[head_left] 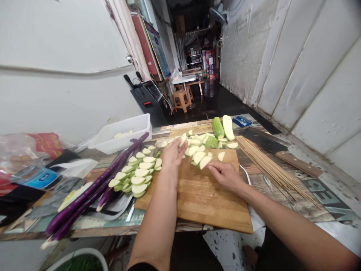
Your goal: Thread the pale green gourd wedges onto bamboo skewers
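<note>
My left hand (175, 151) is over the far left part of the wooden cutting board (203, 199), fingers curled around a pale zucchini slice (183, 140). At the board's middle, my right hand (224, 174) pinches the edge of a half-round zucchini slice (205, 162) between thumb and forefinger; its other fingers are folded under. Loose slices (194, 150) lie in a heap beyond and between the hands. Left of my left forearm, rows of overlapping slices (141, 172) are piled near the board's edge. Zucchini pieces (218, 128) rest at the far side.
Long purple eggplants (93, 188) lie across a tray on the left. A white plastic bin (126, 130) stands behind them. Thin wooden skewers (267, 169) and a cleaver (262, 140) lie on the right, with a blue packet (241, 121) beyond. Below the table is a bucket (80, 259) of greens.
</note>
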### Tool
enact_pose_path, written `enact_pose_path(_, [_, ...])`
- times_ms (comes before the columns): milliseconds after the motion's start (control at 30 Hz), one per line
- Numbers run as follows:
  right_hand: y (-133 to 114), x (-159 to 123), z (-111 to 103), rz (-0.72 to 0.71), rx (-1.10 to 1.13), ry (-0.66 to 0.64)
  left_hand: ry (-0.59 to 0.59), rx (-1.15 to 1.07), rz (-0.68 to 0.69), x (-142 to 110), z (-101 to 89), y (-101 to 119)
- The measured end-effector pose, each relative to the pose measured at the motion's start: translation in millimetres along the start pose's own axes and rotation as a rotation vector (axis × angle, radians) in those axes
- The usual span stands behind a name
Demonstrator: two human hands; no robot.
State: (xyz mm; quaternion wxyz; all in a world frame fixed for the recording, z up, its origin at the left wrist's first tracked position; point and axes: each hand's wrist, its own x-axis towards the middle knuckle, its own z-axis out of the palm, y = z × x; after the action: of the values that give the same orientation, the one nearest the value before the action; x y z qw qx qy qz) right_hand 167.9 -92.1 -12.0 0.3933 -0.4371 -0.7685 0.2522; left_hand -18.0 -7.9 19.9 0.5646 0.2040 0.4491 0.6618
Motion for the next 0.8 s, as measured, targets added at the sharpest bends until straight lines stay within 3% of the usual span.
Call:
enact_pose_path(333, [0.5,-0.2,0.2,-0.013,-0.02,-0.01,0.002,0.124,0.069,-8.5,5.4,1.3])
enact_pose_path(500, [-0.2,0.5,0.1,-0.014,-0.018,-0.021,-0.058,0.246,0.057,-10.2,5.4,0.1])
enact_pose_path(700, [-3.0,2.5,0.9,0.022,0.052,-0.002,-0.101,-0.048,-0.124,-11.0,11.8,-3.7])
enact_pose_path(800, [-1.7,2.3,2.2,0.027,0.072,-0.001,-0.079,-0.111,-0.143,-11.2,15.3,-7.5])
